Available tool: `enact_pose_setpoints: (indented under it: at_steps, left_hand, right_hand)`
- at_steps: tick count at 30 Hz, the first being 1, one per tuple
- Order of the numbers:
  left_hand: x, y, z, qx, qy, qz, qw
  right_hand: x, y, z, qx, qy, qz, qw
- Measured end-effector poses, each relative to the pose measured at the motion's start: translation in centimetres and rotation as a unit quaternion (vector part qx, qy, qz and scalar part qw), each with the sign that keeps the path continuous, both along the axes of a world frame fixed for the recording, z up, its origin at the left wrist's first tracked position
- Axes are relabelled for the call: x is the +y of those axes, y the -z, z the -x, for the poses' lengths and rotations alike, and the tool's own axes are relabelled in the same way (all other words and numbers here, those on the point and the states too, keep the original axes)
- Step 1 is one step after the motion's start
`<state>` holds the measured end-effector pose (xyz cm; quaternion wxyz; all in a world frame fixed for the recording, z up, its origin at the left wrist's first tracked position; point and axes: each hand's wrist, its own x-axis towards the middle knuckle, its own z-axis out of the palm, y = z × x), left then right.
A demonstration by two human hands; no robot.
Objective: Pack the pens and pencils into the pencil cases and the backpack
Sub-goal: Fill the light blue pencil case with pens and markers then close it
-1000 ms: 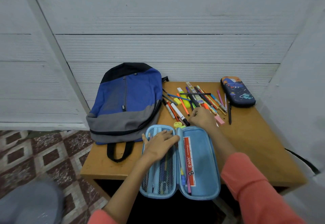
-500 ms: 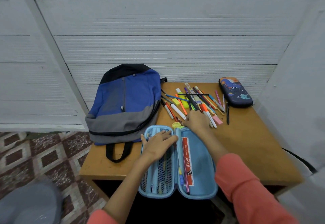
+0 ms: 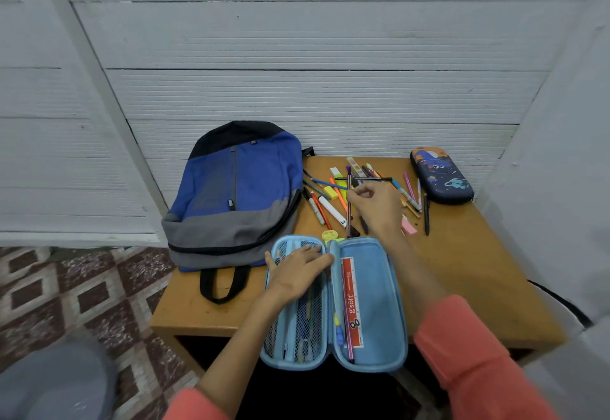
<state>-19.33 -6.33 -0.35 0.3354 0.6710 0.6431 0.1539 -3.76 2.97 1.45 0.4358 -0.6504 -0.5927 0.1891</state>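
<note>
Right hand point(image 3: 376, 208) pinches a slim pencil point(image 3: 349, 211) near the oblong mesh-lined case point(image 3: 373, 287)

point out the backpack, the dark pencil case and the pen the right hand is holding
backpack point(image 3: 244, 182): head view, on its blue front panel.
dark pencil case point(image 3: 440, 177): head view, middle of its printed lid.
held pen point(image 3: 348, 221): head view, on the lower shaft.

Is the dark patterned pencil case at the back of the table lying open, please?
No, the dark patterned pencil case lies closed, its two halves together.
</note>
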Motion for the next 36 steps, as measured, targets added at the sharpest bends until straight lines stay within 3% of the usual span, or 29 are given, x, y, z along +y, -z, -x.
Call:
enact_pose_setpoints:
  at_steps: [3,5,9,13,29,33,36]
  left_hand:
    - [0.0,0.1,0.0,-0.001,0.0,-0.002,1.0]
    - [0.0,0.1,0.0,0.0,-0.001,0.0,1.0]
    - [0.1,0.3,0.0,0.009,-0.002,0.0,1.0]
    - [0.1,0.1,-0.1,0.009,0.001,0.005,1.0]
    - [0.6,0.8,0.0,0.024,-0.001,0.006,1.0]
    - [0.5,0.6,-0.1,0.017,0.0,0.005,1.0]
    - [0.4,0.6,0.0,0.008,0.005,0.001,1.0]
  right_hand:
    - [-1.1,-1.2,-0.8,0.111,-0.017,0.026,0.993]
    - [-2.0,-1.5,-1.4,0.159,-0.045,0.101,0.981]
    - [-3.9,0.2,-1.9,0.062,-0.127,0.308,0.941]
    - [-5.9,2.6,-1.3,0.053,-0.183,0.398,0.897]
    - [-6.1,2.4,-1.9,0.034,-0.248,0.44,0.863]
    - [-3.4,1.7,-2.8,0.002,-0.18,0.326,0.928]
    - [0.1,2.5,-2.6,-0.081,-0.082,0.197,0.974]
